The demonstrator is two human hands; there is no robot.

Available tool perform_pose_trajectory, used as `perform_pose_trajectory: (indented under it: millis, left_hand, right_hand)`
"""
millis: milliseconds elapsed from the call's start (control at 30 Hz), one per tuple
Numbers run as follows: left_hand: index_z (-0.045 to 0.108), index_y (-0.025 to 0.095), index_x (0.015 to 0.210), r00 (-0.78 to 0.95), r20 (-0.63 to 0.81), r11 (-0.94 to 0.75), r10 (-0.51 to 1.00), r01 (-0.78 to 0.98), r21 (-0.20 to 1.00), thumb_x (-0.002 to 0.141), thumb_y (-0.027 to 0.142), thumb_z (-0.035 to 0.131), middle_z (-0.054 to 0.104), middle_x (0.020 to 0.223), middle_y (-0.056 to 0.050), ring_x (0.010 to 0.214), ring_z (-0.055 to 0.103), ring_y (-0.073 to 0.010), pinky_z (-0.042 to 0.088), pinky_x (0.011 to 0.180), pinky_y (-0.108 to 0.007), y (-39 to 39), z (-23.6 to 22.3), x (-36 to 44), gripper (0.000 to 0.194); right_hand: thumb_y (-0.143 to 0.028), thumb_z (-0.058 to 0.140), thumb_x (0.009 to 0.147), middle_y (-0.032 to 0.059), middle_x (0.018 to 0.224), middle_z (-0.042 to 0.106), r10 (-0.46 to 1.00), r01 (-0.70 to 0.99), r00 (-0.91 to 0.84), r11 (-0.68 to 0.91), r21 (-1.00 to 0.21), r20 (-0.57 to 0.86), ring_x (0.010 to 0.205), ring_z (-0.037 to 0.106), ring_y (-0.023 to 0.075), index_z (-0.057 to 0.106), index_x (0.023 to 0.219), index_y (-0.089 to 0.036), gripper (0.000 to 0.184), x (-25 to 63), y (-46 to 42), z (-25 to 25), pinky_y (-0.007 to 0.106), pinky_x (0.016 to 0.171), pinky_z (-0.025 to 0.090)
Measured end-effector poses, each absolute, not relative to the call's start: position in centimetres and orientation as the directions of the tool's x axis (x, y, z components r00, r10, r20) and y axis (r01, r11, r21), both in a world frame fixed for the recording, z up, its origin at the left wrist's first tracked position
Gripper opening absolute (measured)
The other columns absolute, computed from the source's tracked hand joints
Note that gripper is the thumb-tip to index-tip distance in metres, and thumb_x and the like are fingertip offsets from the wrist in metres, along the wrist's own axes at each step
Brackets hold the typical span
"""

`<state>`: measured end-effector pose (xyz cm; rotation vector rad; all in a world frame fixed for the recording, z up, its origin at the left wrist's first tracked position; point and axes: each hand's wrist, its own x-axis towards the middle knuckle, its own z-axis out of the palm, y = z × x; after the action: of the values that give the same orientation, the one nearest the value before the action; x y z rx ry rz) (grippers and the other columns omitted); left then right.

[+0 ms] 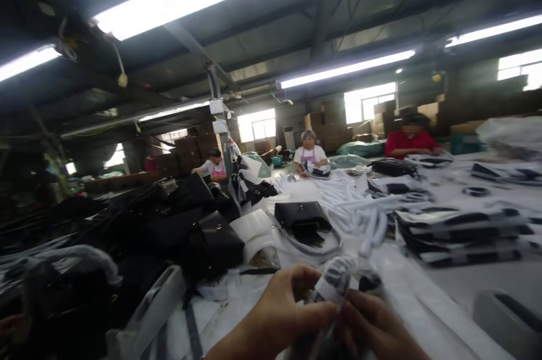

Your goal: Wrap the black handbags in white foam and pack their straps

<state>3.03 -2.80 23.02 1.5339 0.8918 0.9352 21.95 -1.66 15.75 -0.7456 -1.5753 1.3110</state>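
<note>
Low in the middle of the head view, my left hand (288, 306) and my right hand (376, 323) close around a dark bag handle wrapped in clear plastic (336, 272), with a whitish strip across it. Its lower part is blurred and partly hidden by my fingers. Just beyond my hands lies a black handbag (302, 214) with a looped strap on white sheets. More black handbags (218, 238) are heaped to the left of my left hand. White padded rolls (351, 205) are piled farther back, right of the middle.
Stacked black pieces with white wrapping (461, 233) lie on the right of the table. Grey tape dispensers (506, 315) (148, 309) stand at both sides. Three people (311, 157) work across the table. A post (222, 140) rises behind the handbag heap.
</note>
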Motion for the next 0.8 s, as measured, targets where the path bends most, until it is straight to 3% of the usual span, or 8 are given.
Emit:
perform_pose_trajectory:
  millis: [167, 333, 467, 533, 667, 733, 800]
  left_hand:
    - [0.067, 0.013, 0.105, 0.458, 0.12, -0.17, 0.881, 0.069, 0.983, 0.073, 0.028, 0.081, 0.075, 0.1, -0.011, 0.098, 0.069, -0.0254, 0.049, 0.088, -0.034, -1.6, 22.0, 2.4, 0.038]
    - [0.067, 0.016, 0.107, 0.461, 0.117, -0.201, 0.88, 0.136, 0.97, 0.073, 0.036, 0.081, 0.074, 0.104, -0.01, 0.097, 0.068, -0.0234, 0.05, 0.085, -0.031, -1.2, 21.7, 2.4, 0.042]
    - [0.066, 0.016, 0.108, 0.452, 0.022, -0.123, 0.892, 0.194, 0.973, 0.072, 0.042, 0.082, 0.074, 0.082, -0.004, 0.075, 0.068, -0.0167, 0.05, 0.067, -0.025, -1.8, 22.8, 2.9, 0.047]
    - [0.065, 0.016, 0.111, 0.415, -0.032, -0.064, 0.909, 0.215, 0.974, 0.07, 0.045, 0.083, 0.072, 0.073, -0.001, 0.066, 0.064, -0.0131, 0.047, 0.062, -0.022, -2.0, 23.4, 2.9, 0.053]
    - [0.064, 0.015, 0.115, 0.348, -0.073, -0.011, 0.935, 0.232, 0.973, 0.065, 0.05, 0.085, 0.073, 0.074, -0.003, 0.066, 0.064, -0.0137, 0.047, 0.062, -0.022, -1.8, 23.7, 2.7, 0.064]
    - [0.064, 0.017, 0.115, 0.327, -0.058, -0.033, 0.943, 0.265, 0.964, 0.066, 0.051, 0.084, 0.072, 0.076, -0.003, 0.067, 0.064, -0.0139, 0.047, 0.061, -0.022, -1.7, 23.6, 2.9, 0.063]
    - [0.066, 0.02, 0.111, 0.328, 0.011, -0.105, 0.945, 0.27, 0.957, 0.069, 0.049, 0.083, 0.072, 0.097, -0.006, 0.071, 0.064, -0.0123, 0.048, 0.061, -0.021, -1.9, 23.5, 3.3, 0.054]
  right_hand:
    - [-0.067, 0.061, 0.087, 0.0007, 0.06, 0.06, 0.872, -0.183, -0.44, 0.147, -0.972, 0.215, 0.053, 0.056, 0.0113, 0.066, 0.084, -0.014, 0.053, 21.6, -1.8, 17.0, 0.021, 0.054, 0.042]
    - [-0.056, 0.066, 0.081, -0.0011, 0.053, 0.058, 0.9, -0.1, -0.43, 0.032, -0.995, 0.072, 0.038, 0.051, 0.0084, 0.065, 0.078, -0.013, 0.043, 20.9, -1.4, 18.0, 0.017, 0.038, 0.038]
    - [-0.045, 0.065, 0.08, -0.0023, 0.04, 0.051, 0.939, -0.037, -0.343, 0.029, -0.999, 0.04, 0.03, 0.044, 0.0089, 0.065, 0.066, -0.013, 0.035, 20.6, -1.3, 18.4, 0.018, 0.03, 0.033]
    - [-0.044, 0.066, 0.082, -0.0005, 0.048, 0.058, 0.95, -0.048, -0.305, 0.052, -0.997, 0.064, 0.032, 0.046, 0.008, 0.068, 0.072, -0.012, 0.034, 20.9, -1.8, 18.5, 0.017, 0.032, 0.034]
    - [-0.054, 0.069, 0.083, 0.0003, 0.069, 0.062, 0.946, -0.299, -0.303, 0.021, -0.954, 0.116, 0.05, 0.052, 0.0069, 0.072, 0.096, -0.014, 0.043, 21.3, -3.3, 18.6, 0.017, 0.047, 0.044]
    - [-0.061, 0.07, 0.082, -0.0012, 0.065, 0.057, 0.95, -0.397, -0.295, -0.022, -0.917, 0.105, 0.052, 0.048, 0.0066, 0.071, 0.097, -0.014, 0.049, 21.0, -3.6, 18.6, 0.016, 0.047, 0.04]
    - [-0.062, 0.071, 0.081, -0.0028, 0.06, 0.053, 0.969, -0.389, -0.227, -0.004, -0.921, 0.092, 0.049, 0.041, 0.0048, 0.07, 0.088, -0.012, 0.051, 20.5, -3.5, 18.5, 0.015, 0.044, 0.03]
